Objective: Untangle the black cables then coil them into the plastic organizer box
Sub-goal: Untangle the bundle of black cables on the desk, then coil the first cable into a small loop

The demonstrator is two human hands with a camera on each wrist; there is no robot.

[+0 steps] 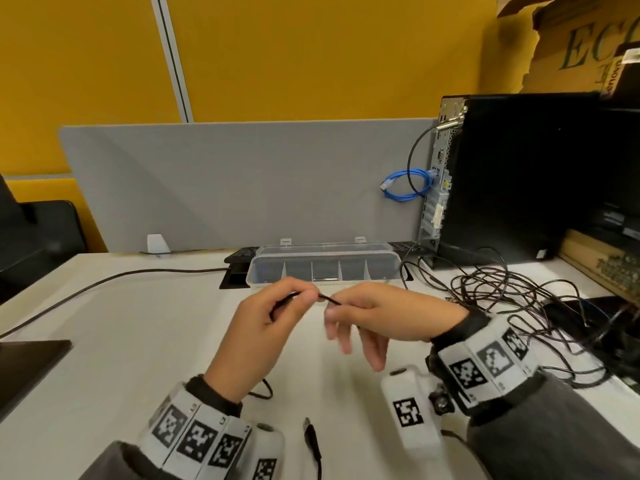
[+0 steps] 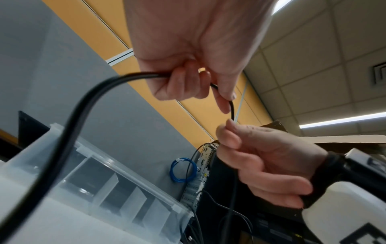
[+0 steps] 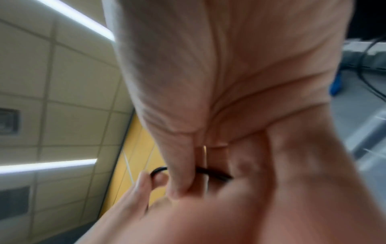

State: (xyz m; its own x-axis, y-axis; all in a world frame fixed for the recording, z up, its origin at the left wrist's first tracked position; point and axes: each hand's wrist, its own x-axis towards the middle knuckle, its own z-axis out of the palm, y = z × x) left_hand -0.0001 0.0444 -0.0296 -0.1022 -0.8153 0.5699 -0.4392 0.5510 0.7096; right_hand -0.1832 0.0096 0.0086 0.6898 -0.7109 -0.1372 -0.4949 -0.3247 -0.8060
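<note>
Both hands [image 1: 263,327] pinch black cable [image 1: 329,299] (box [image 1: 588,57] reads "ECO").

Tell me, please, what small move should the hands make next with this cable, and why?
Probably draw the hands apart to feed out more slack: the left hand and right hand pinch one black cable close together, the tangle still lies at the right, and the organizer box looks empty.
</note>
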